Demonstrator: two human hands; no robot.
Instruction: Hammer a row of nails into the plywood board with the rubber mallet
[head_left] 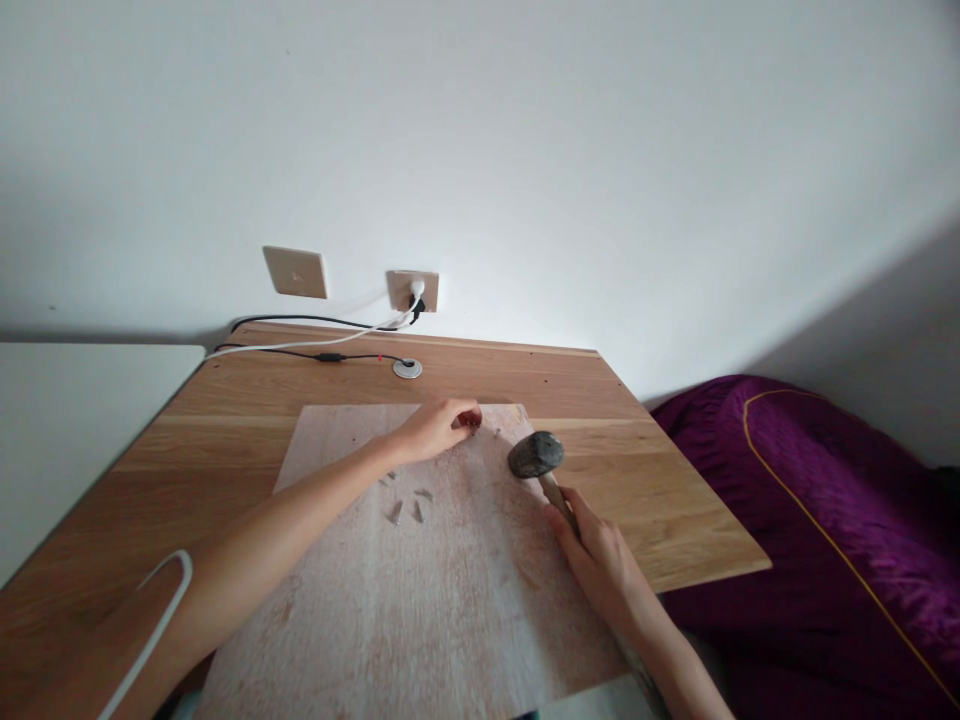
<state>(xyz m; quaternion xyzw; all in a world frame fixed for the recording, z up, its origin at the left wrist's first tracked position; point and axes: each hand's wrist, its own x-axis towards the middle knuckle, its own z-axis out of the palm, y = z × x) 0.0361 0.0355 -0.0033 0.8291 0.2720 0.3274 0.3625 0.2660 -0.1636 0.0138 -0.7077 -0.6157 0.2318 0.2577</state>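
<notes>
**Our right hand [596,555] grips a wooden-handled hammer [536,455] close to our left hand [439,430].**
Our left fingers [469,418] seem to pinch a small nail near the far edge of the pale board [360,610] on the bench [225,440]; a misjudged swing this close could strike them.

small nails [395,512], too small to detail, lie loose on the pale wood-grain board [420,620]. hammer [535,455]: dark grey head, wooden handle, angled just above the board's upper right edge.
</notes>
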